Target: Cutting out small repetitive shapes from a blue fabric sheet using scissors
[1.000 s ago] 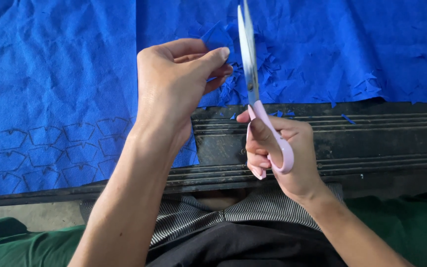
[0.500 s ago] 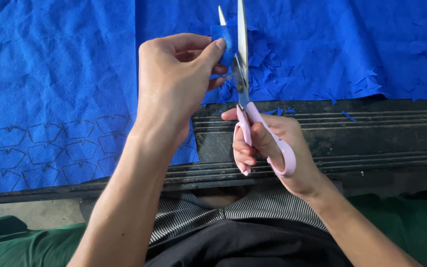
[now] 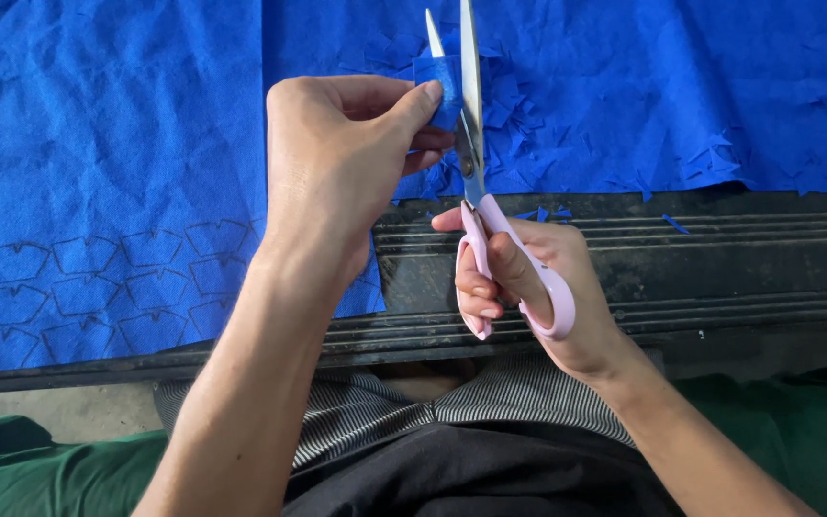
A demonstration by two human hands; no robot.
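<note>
The left hand (image 3: 337, 163) is pinching a small blue fabric piece (image 3: 440, 81) between thumb and fingertips, holding it up between the parted blades of the scissors (image 3: 476, 172). The right hand (image 3: 528, 287) is gripping the pink scissor handles, fingers through the loops. Beneath them a large blue cloth (image 3: 107, 144) is lying on the dark bench (image 3: 720, 258), with drawn outlines at its left and blue scraps (image 3: 710, 158) scattered along its edge.
</note>
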